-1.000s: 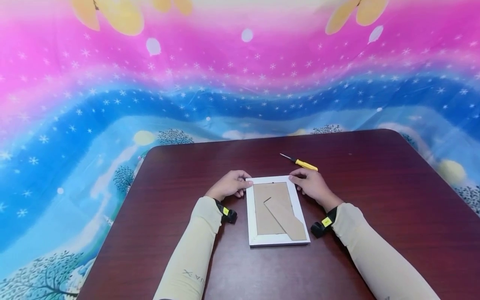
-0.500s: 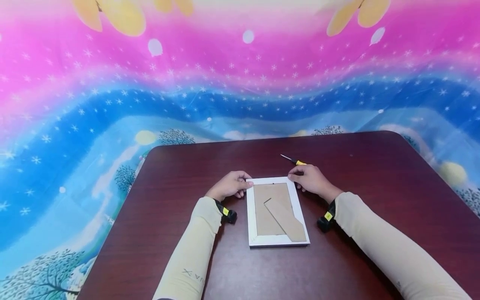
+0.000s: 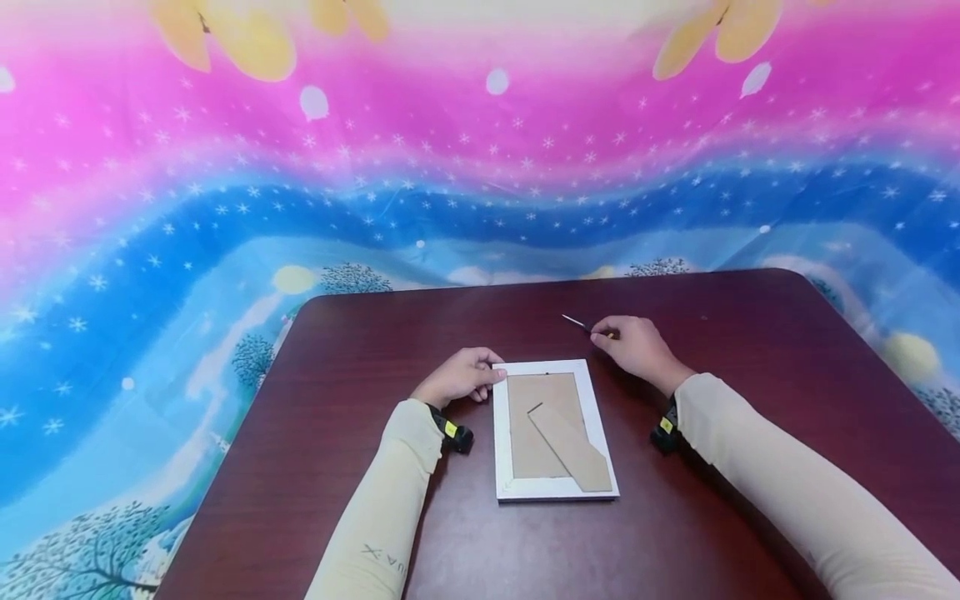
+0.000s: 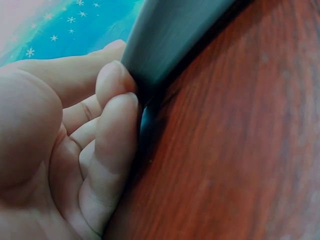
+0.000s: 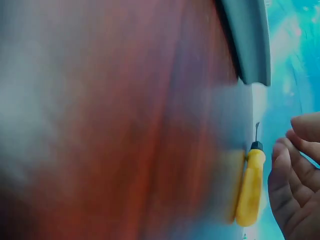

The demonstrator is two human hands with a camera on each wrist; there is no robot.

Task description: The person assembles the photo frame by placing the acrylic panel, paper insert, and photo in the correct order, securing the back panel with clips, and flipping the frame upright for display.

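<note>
A white picture frame [image 3: 501,433] lies back side up on the table, its brown backboard [image 3: 536,450] and slanted stand leg [image 3: 572,446] showing. My left hand [image 3: 459,377] grips the frame's far left corner, thumb on top. In the left wrist view the fingertips [image 4: 117,82] meet the frame's side [image 4: 165,40]. My right hand [image 3: 637,350] is over the yellow handle of a small screwdriver [image 3: 573,321], hiding most of it in the head view. The right wrist view has the screwdriver [image 5: 250,190] lying beside the loosely bent fingers, with a narrow gap between.
The dark red wooden table [image 3: 360,333] has rounded far corners. Behind it hangs a pink and blue patterned cloth [image 3: 480,183]. Black wrist cameras sit on the left wrist [image 3: 456,432] and right wrist [image 3: 664,429].
My right hand has let go of the frame's far right corner and moved away to the screwdriver, covering its handle. My left hand stays on the frame, which has hardly moved.
</note>
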